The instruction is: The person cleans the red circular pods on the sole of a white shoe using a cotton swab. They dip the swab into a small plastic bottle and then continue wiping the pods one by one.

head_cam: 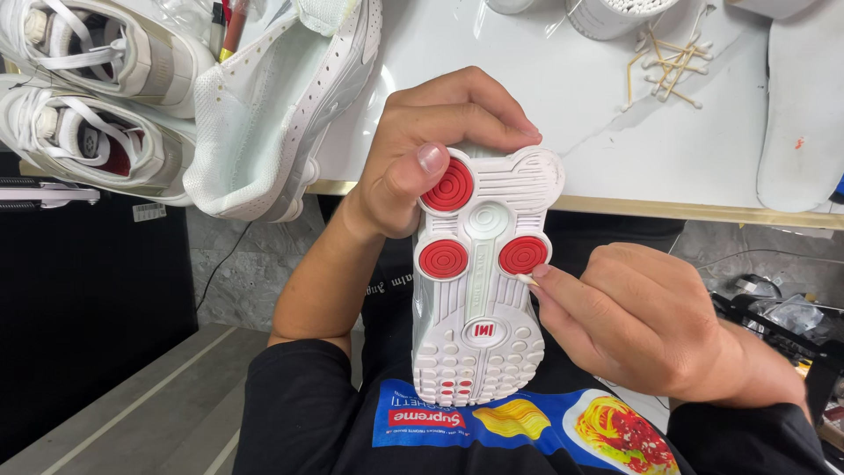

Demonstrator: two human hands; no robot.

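Fingers of the left hand (413, 167) wrap one white shoe (479, 290), held sole-up with three red round pads, thumb on the top pad, while the right hand (651, 321) pinches one cotton swab (527, 280) against the lower right pad, beyond them three more shoes (97, 97) and scattered swabs (668, 66).

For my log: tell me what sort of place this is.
Probably a sneaker-cleaning workbench: a white marble-look tabletop holds scattered wooden cotton swabs and white leather sneakers, while the hands work on a white red-padded shoe sole.
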